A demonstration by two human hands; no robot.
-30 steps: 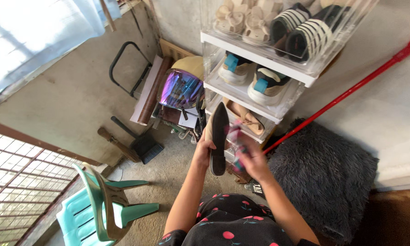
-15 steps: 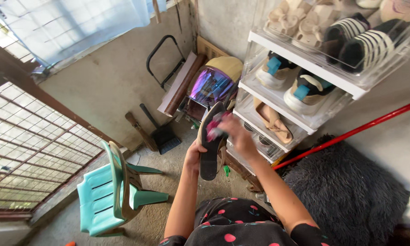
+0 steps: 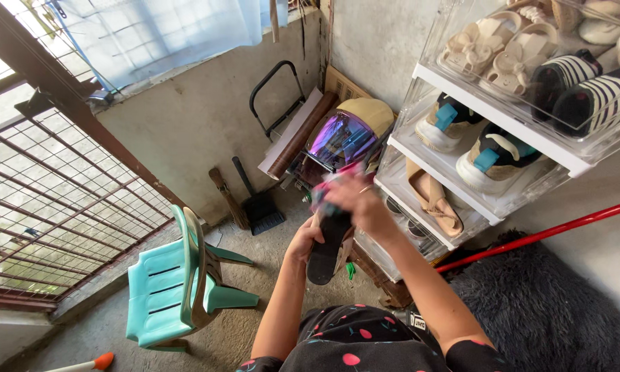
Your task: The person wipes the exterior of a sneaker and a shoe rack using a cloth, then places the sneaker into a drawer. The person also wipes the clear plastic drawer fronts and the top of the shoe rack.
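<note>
Shoe [image 3: 328,242], a flat one with its black sole turned up toward the camera, hangs in mid-air just in front of the clear shoe rack [image 3: 503,117], above the concrete floor [image 3: 255,275]. The left hand [image 3: 303,241] grips it along its left edge near the heel end, fingers curled round the side. The right hand [image 3: 355,203] lies over the toe end, fingers closed on a small pink and teal thing [image 3: 326,196] pressed against the shoe; motion blur keeps me from telling what that thing is.

On the rack's shelves sit striped slippers [image 3: 585,89], cream sandals [image 3: 496,52], sneakers with teal tabs [image 3: 486,148] and a tan sandal [image 3: 430,196]. Left of the rack a helmet with a mirrored purple visor [image 3: 341,134] rests on a pile against the wall. A black dustpan [image 3: 258,207] leans at the wall's foot, and turquoise plastic chairs [image 3: 176,289] stand by the metal grille [image 3: 55,207]. A red pole [image 3: 544,234] slants over a dark shaggy mat [image 3: 551,310] at the rack's right.
</note>
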